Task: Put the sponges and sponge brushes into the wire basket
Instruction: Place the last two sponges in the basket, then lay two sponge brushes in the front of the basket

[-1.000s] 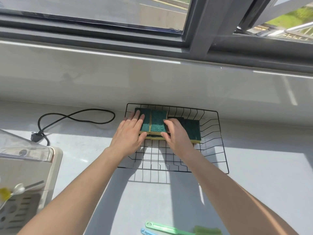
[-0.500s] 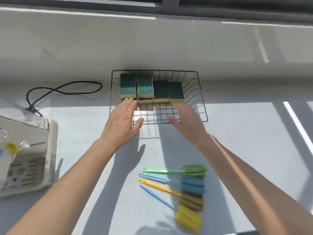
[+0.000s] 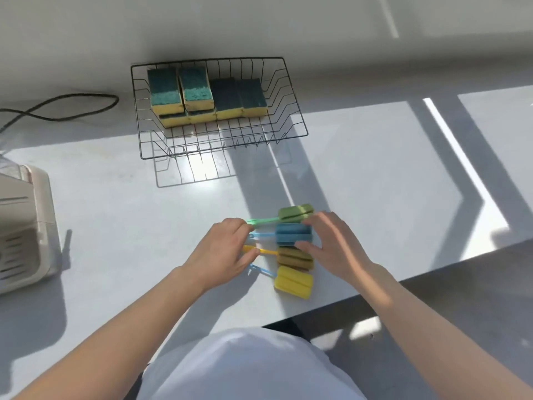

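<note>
Several green-topped yellow sponges (image 3: 196, 88) sit in a row at the back of the black wire basket (image 3: 297, 134). Nearer me, four sponge brushes lie side by side on the counter, with heads green (image 3: 294, 212), blue (image 3: 290, 233), olive (image 3: 291, 256) and yellow (image 3: 292, 281). My left hand (image 3: 222, 249) curls over their thin handles and hides most of them. My right hand (image 3: 334, 243) grips the heads from the right, thumb under the blue one and fingers by the green one.
A black cable (image 3: 57, 108) loops at the back left. A white appliance (image 3: 26, 226) stands at the left edge. The counter's front edge (image 3: 432, 269) runs close on the right, with dark floor beyond. The wall rises just behind the basket.
Both hands left the sponges in the basket and drew back toward me onto the sponge brushes. My view tilted down from the window to the counter.
</note>
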Tool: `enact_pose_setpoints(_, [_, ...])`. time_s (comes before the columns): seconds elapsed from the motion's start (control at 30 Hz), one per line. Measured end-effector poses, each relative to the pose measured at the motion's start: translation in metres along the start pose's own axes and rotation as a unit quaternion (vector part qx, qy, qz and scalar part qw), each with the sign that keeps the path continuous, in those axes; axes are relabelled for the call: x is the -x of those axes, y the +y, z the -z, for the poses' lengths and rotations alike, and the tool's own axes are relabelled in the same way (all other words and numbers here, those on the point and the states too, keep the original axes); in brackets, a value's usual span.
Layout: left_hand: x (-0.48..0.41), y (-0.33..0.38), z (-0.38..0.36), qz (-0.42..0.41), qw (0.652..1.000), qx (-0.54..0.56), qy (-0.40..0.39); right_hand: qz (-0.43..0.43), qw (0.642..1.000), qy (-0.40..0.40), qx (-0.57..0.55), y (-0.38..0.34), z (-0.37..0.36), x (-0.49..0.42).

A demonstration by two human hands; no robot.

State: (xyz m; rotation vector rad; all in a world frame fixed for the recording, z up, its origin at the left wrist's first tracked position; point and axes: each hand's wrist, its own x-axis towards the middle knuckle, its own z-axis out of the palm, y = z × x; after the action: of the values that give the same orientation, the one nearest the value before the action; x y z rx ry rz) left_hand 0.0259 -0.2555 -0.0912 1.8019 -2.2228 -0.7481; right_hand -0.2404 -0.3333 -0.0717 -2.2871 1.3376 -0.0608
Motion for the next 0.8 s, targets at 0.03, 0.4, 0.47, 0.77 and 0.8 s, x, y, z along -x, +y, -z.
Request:
enact_pose_setpoints(0.03, [0.002,0.003,-0.004,-0.003,1.0,-0.001,-0.009,0.001,1.0,-0.007,0.004,0.0,-0.004,0.003])
enact_pose_setpoints(0.4, [0.017,0.038,-0.032,-0.11,0.993,0.007,-0.047,-0.014,0.999,-0.028,0.04,-0.006,-0.018,-0.006])
enact_pose_setpoints(0.47, [0.016,0.045,-0.04,-0.132,0.989,0.0,-0.071,-0.006,0.999,-0.027,0.041,-0.006,-0.015,-0.008])
enact_pose_setpoints(0.77, [0.005,0.053,-0.065,-0.12,0.988,-0.033,-0.095,-0.025,0.999,0.018,-0.029,0.003,0.007,-0.004])
enact_pose_setpoints(0.8, [0.003,0.053,-0.066,-0.118,0.988,-0.036,-0.095,-0.024,0.999,0.022,-0.034,0.004,0.01,-0.003])
